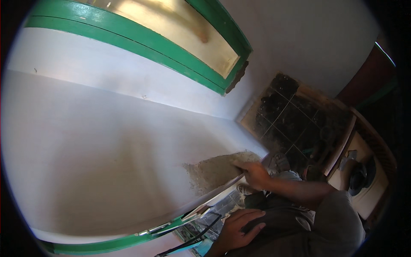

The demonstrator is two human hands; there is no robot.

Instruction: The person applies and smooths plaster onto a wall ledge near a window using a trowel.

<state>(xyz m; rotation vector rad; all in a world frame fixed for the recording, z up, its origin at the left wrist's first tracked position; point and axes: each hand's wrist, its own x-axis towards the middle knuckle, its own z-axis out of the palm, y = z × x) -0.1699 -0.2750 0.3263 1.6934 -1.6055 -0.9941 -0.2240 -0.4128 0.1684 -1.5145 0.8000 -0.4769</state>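
The patch (216,170) of grey, rough plaster sat low on the pale wall (107,141), near the corner where the wall met the dark tiles (295,124). It spread leftward from the right hand (255,173), its long axis running roughly along the wall's lower edge, widest at the left and narrowing toward the hand. The right hand was pressed at the patch's right end, fingers curled together against the surface; whether they held a tool I could not tell, since nothing showed clearly beyond the knuckles. So the material lay to the left of that hand, and the right hand was by far the nearer of the two.

The left hand (239,229) rested well apart from the patch, lower down, fingers spread flat on the dark cloth over the person's knee (282,222), holding nothing.

Below the patch ran a green strip (107,245) along the foot of the wall. Above, a green frame (141,43) bordered a yellowish panel (171,25). Off to the right, past the tiles, stood a brown ledge (342,145) with some dark objects beyond it, too blurred to name.
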